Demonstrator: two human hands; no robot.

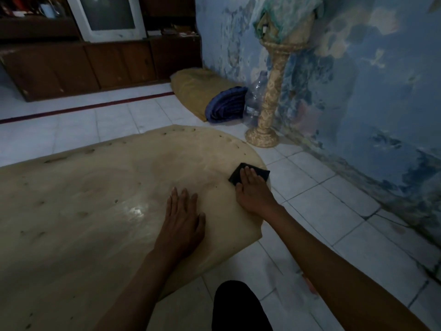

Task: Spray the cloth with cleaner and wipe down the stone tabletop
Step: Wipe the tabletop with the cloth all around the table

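Note:
A tan stone tabletop (pixel 95 199) with small dark pits fills the left and middle of the view. A black cloth (pixel 238 173) lies near its rounded right edge. My right hand (pixel 254 191) presses flat on the cloth with straight fingers. A little to the left, my left hand (pixel 182 220) rests flat on the bare stone, fingers straight and spread. A glossy patch shines on the stone left of my left hand. No spray bottle is in view.
White tiled floor (pixel 322 211) surrounds the tabletop. A woven pedestal stand (pixel 272 91) and a clear plastic jug (pixel 255 101) stand by the peeling blue wall. A yellow cushion (pixel 191 89) with a folded blue cloth lies behind. A wooden cabinet (pixel 71 65) holds a television.

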